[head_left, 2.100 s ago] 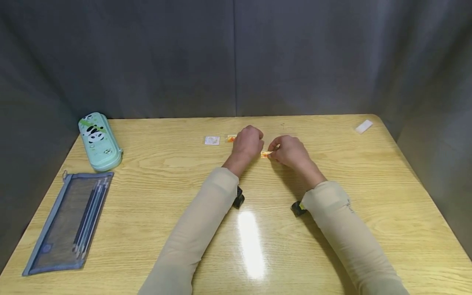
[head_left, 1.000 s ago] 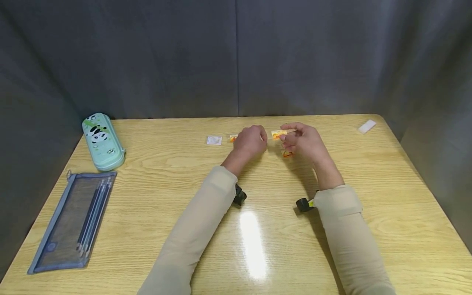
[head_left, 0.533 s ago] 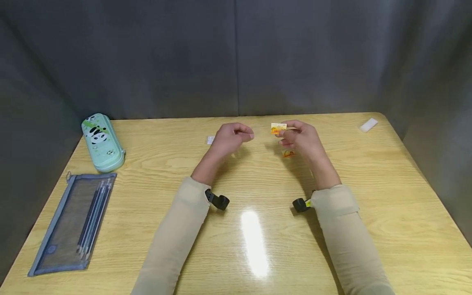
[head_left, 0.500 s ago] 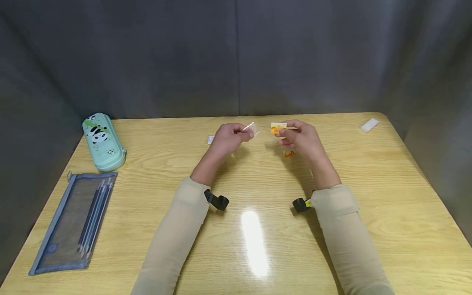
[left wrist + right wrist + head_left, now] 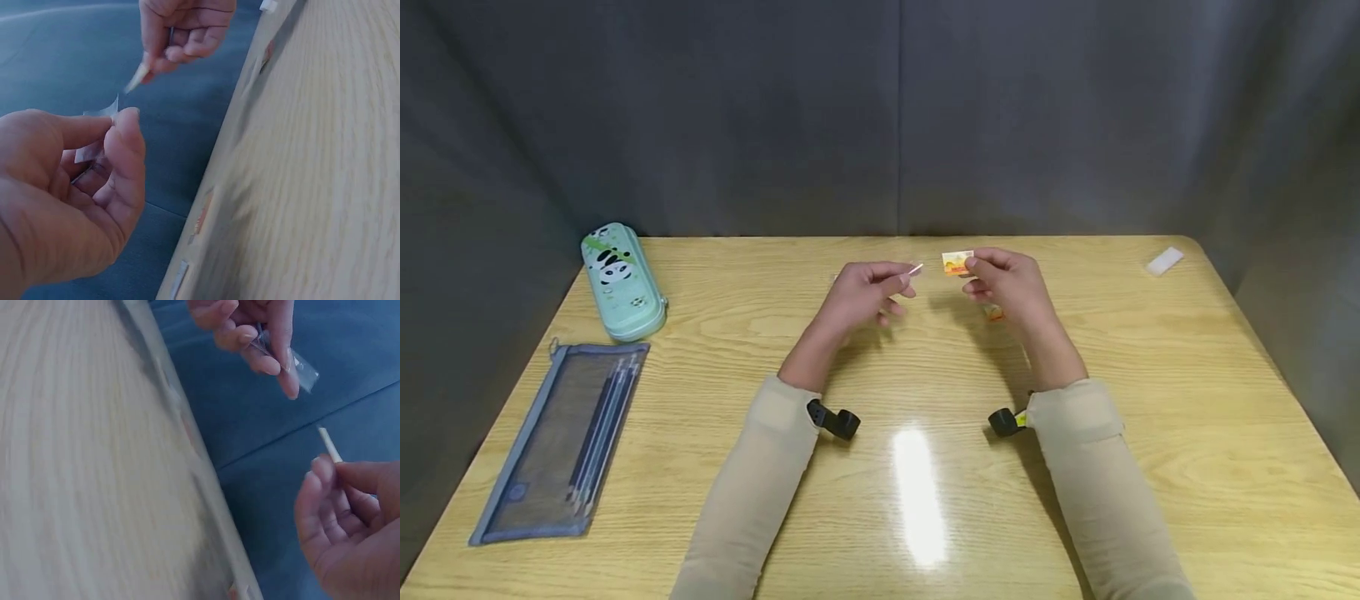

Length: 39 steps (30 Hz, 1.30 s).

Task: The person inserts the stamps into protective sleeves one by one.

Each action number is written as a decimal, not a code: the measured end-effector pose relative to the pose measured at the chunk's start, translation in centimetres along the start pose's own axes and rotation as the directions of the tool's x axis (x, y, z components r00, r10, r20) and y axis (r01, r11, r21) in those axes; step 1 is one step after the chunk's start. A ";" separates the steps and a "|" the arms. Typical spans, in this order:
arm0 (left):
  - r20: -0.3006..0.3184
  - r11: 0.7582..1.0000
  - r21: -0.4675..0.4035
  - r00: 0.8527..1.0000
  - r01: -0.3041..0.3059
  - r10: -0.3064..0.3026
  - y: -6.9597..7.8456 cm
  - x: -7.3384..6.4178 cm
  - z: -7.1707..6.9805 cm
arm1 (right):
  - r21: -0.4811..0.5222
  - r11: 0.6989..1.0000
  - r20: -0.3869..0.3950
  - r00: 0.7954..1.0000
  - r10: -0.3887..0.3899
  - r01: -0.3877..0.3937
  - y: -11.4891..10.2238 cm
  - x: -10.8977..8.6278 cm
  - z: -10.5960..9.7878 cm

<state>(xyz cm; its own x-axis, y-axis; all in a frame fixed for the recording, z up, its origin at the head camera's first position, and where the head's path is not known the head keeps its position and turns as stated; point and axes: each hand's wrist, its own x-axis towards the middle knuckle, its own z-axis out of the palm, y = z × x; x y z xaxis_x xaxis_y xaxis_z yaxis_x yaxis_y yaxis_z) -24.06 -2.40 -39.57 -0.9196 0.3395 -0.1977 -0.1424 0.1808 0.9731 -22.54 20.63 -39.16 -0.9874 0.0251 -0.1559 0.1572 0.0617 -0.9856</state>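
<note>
Both hands are raised above the far part of the table. My left hand (image 5: 865, 296) pinches a small clear plastic sleeve (image 5: 90, 151) between thumb and forefinger; in the head view only a thin bright edge of it shows. My right hand (image 5: 1009, 283) pinches a small yellow-and-orange stamp-like card (image 5: 957, 262) by its right end. A gap separates card and sleeve. Another small orange piece (image 5: 994, 312) lies on the table, partly hidden by the right hand. In the left wrist view, an orange piece (image 5: 201, 215) and a whitish piece (image 5: 180, 279) lie near the table edge.
A mint panda pencil case (image 5: 623, 283) stands at the far left. Before it lies a blue mesh zip pouch (image 5: 550, 433) with several pencils inside. A white block, perhaps an eraser (image 5: 1165, 261), lies at the far right. Dark curtains (image 5: 895, 117) surround the wooden table (image 5: 1187, 467).
The right hand has lifted the orange card and moved right. The left hand has risen and shifted left with the clear sleeve, now covering the pieces on the table in the head view.
</note>
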 end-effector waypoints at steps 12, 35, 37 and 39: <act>-0.021 0.997 0.045 0.998 -0.055 0.056 0.4 -0.8 -0.5 | 0.095 0.994 0.026 0.998 -0.060 0.057 -0.7 -1.0 1.2; -0.113 0.991 0.014 0.985 -0.130 0.131 1.1 -1.1 -0.9 | 0.141 0.984 -0.009 0.994 -0.109 0.109 -1.2 -1.4 1.4; -0.111 0.991 -0.007 0.986 -0.130 0.128 1.2 -1.2 -1.0 | 0.151 0.982 -0.009 0.994 -0.110 0.110 -1.2 -1.4 1.4; -0.101 0.991 -0.015 0.986 -0.136 0.134 1.2 -1.3 -1.0 | 0.161 0.981 -0.010 0.994 -0.112 0.112 -1.2 -1.5 1.4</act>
<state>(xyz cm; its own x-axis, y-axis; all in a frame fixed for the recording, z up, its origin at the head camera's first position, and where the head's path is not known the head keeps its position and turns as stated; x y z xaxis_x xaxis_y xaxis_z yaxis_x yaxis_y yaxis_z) -23.40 -3.55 -38.03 -0.9627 0.2655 -0.0523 -0.0210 0.1194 0.9926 -21.27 19.16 -37.79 -0.9986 0.0283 -0.0440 0.0411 -0.0975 -0.9944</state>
